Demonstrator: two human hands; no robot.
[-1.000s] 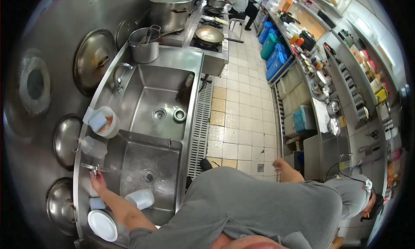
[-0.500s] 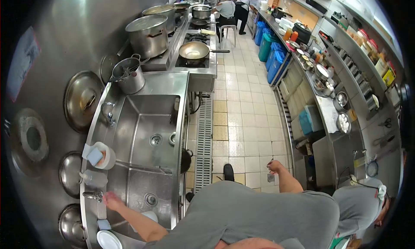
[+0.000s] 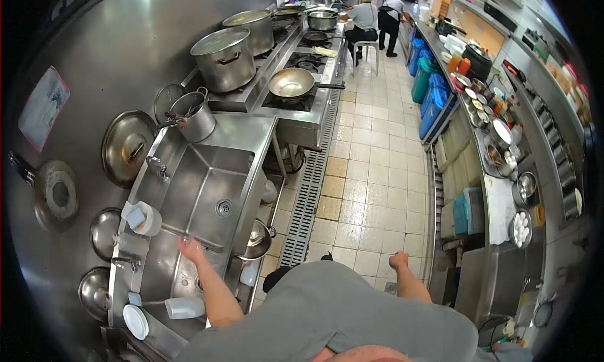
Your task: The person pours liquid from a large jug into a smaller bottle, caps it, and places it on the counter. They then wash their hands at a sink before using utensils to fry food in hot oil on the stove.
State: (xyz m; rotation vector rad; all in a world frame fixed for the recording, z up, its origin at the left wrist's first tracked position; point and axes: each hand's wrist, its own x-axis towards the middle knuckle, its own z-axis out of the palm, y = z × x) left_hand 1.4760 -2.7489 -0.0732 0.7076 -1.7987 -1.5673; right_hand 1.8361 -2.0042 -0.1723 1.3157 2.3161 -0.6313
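My left hand (image 3: 190, 249) is over the double steel sink (image 3: 207, 173), near its divider. It looks empty, with fingers loosely extended. My right hand (image 3: 398, 260) hangs above the tiled floor on the other side, its fingers curled; what they hold, if anything, is hidden. Left of my left hand, a white tub (image 3: 150, 220) with a blue sponge (image 3: 134, 218) stands on the sink's back ledge, beside a clear bottle (image 3: 131, 243) and a tap (image 3: 127, 262). A translucent plastic container (image 3: 185, 308) lies in the near basin.
A pot (image 3: 195, 118) with utensils stands beyond the sink. A wok (image 3: 291, 84) rests on the stove, near large stockpots (image 3: 224, 63). A floor drain grate (image 3: 306, 192) runs alongside. Blue bins (image 3: 435, 104) and a counter with a bowl of eggs (image 3: 521, 228) line the right. Two people stand or sit far ahead.
My left hand has left the near tap and moved right and forward over the sink. My body and view have turned left. My right hand has lowered slightly. The translucent container now shows more fully.
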